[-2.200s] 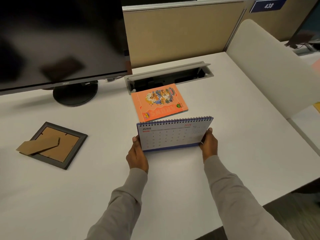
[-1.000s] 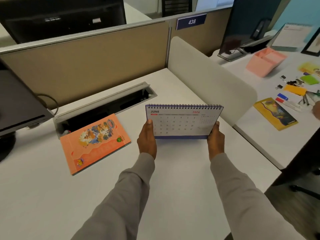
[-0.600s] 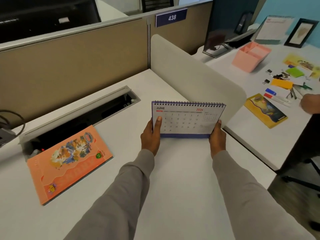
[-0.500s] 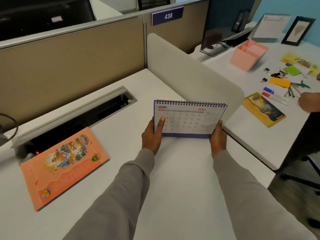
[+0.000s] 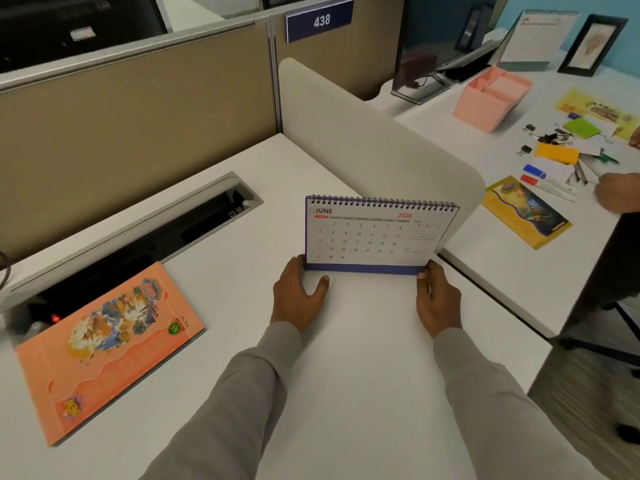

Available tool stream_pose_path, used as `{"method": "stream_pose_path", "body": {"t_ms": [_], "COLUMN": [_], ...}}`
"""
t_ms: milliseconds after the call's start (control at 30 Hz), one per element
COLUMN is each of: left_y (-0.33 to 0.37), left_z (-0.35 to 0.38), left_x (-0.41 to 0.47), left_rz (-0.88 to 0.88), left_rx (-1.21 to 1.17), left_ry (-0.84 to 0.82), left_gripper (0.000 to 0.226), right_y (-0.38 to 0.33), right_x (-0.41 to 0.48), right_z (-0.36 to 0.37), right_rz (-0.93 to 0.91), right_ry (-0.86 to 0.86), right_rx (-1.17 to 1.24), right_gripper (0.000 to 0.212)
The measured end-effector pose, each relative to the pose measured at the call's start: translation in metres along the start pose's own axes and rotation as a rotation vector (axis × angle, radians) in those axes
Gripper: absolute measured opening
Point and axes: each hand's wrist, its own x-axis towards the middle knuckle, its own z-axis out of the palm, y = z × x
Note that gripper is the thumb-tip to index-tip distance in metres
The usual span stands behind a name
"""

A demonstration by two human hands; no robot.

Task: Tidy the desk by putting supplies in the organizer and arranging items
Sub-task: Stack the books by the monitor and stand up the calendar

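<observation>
Your calendar (image 5: pixel 375 237) stands upright on the white bench (image 5: pixel 346 368), open at June 2026, just in front of the rounded white divider (image 5: pixel 363 140). Your left hand (image 5: pixel 299 297) sits at its lower left corner, thumb spread away over the bench and fingers loose, gripping nothing. Your right hand (image 5: pixel 438 299) is at the lower right corner with the thumb touching the blue base; you cannot tell whether its fingers clamp the back. An orange book (image 5: pixel 110 348) lies flat to your left, well apart from the calendar, beside an open cable hatch (image 5: pixel 138 233) set into the bench. A tan partition (image 5: pixel 138 116) carries a blue sign (image 5: pixel 320 20) reading 438. Past the divider, the next bench (image 5: pixel 502 271) holds a pink organizer (image 5: pixel 491 98), a yellow book (image 5: pixel 526 211), markers (image 5: pixel 535 173), clips, a monitor (image 5: pixel 436 32), a second calendar (image 5: pixel 536 34) and a black frame (image 5: pixel 592 45). Another person's hand (image 5: pixel 616 195) rests at its right edge.
</observation>
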Motion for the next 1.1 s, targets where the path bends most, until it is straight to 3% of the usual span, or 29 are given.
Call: {"method": "stream_pose_path", "body": {"t_ms": [200,367,567,800,1100], "left_y": [-0.008,-0.008,-0.009,-0.010,-0.008], "left_z": [0.014,0.020,0.020,0.017,0.018], "left_x": [0.007,0.005,0.008,0.003,0.011], "left_rz": [-0.059,-0.065,-0.099,0.031,0.011], "left_rx": [0.045,0.133,0.267,0.299,0.467], "left_ry": [0.004,-0.085,-0.180,-0.120,-0.202], "left_gripper": [0.067,0.091,0.118,0.095,0.099], "right_y": [0.007,0.010,0.009,0.008,0.009], "right_x": [0.001,0.004,0.002,-0.002,-0.001], "right_z": [0.008,0.018,0.020,0.021,0.021], "right_rz": [-0.080,0.003,0.000,0.013,0.007], "right_ry": [0.015,0.038,0.051,0.127,0.114], "right_rx": [-0.113,-0.277,-0.278,-0.258,-0.296], "right_gripper": [0.038,0.048,0.050,0.047,0.052]}}
